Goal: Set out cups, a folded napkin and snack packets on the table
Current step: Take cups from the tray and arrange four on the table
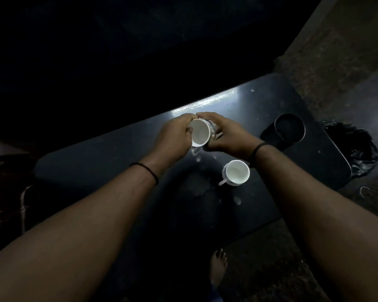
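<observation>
Left hand (172,136): your fingers curl round the rim side of a tilted cup (200,132), with the thumb near its lip.
Right hand (225,134): your fingers wrap the patterned outer wall of the same cup from the other side. Both hands hold it.
Held cup: it sits above the middle of the worktop (96,158), mouth turned towards you, white inside showing. Its handle appears to point down below the rim; this is hard to confirm in the dim light.
Second cup (236,174): it stands upright on the worktop, just nearer you than your right wrist, handle towards your left.
Round holder (289,127): a dark ring-shaped recess or container lies at the right end of the worktop; its contents cannot be made out.
Napkin and packets: none are visible in this view.
Step in hand: you are probably setting the first of the cups in place; most of the task remains.
Hazard, surface: pale spots on the worktop look like droplets. A wet base may slide when you release.
Hazard, clearance: your right forearm passes close over the second cup. Lowering the wrist may knock it over.
Hazard, light: the scene is dark. You may misjudge the far worktop edge and set the cup too near it.
</observation>
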